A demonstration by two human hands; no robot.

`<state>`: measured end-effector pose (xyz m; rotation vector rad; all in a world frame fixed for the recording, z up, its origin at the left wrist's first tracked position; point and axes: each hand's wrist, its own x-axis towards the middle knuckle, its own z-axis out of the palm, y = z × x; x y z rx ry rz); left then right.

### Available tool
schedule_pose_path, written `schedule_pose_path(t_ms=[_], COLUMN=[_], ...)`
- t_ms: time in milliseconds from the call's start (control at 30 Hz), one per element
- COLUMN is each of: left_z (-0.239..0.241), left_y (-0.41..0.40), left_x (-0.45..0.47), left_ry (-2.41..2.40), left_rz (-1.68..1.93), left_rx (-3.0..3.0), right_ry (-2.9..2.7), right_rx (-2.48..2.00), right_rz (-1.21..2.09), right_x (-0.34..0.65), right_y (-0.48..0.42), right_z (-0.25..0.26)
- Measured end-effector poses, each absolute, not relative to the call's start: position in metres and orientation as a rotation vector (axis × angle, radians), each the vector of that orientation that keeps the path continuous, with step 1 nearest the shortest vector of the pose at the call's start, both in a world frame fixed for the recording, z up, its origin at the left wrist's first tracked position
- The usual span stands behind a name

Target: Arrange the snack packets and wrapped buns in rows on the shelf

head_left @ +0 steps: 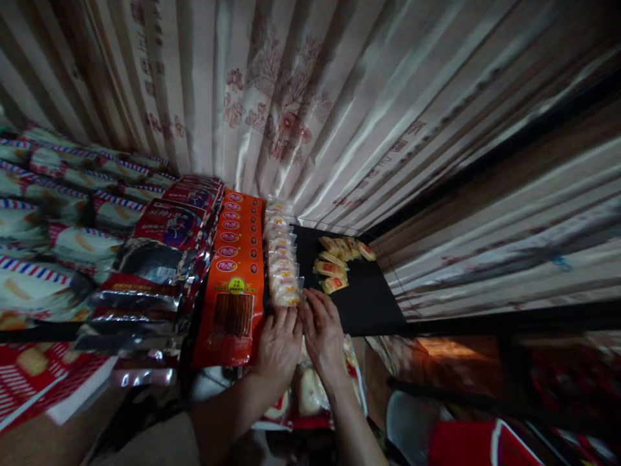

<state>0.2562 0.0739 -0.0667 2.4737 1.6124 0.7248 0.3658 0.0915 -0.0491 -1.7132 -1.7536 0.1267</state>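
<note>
A row of small clear-wrapped snack packets (284, 265) runs back along the black shelf. At the front end of this row, my left hand (279, 343) is closed, its fingers bent over the nearest packet. Close beside it, my right hand (323, 330) has its fingers curled at the same packet's right corner. The undersides of both hands are hidden, and so is part of that packet. Left of the row lies a stack of orange snack bags (237, 272), overlapping one another. Several yellowish wrapped snacks (332, 266) lie loosely to the right of my hands.
Dark red shiny bags (165, 239) and white bread bags with striped tops (72, 239) fill the left side. A pleated printed curtain (291, 97) hangs behind the black shelf (369, 304). More white packages (310, 391) sit below my forearms, and a red basket (43, 375) is lower left.
</note>
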Motion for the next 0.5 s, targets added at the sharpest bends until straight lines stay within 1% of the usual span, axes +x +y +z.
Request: schedule_pose_path(t_ms=[200, 367, 500], left_z=[-0.073, -0.069, -0.067], left_y=[0.079, 0.084, 0.086], left_x=[0.260, 0.259, 0.254], left_ry=[1.651, 1.667, 1.627], left_rz=[0.754, 0.731, 0.738], left_rx=[2.488, 2.472, 2.474], right_ry=[-1.735, -1.815, -1.849], right_rx=[-1.722, -1.709, -1.729], right_rz=[0.225, 0.276, 0.158], right_x=[0.366, 0.366, 0.364], right_y=[0.114, 0.116, 0.127], right_z=[-0.057, -0.047, -0.036])
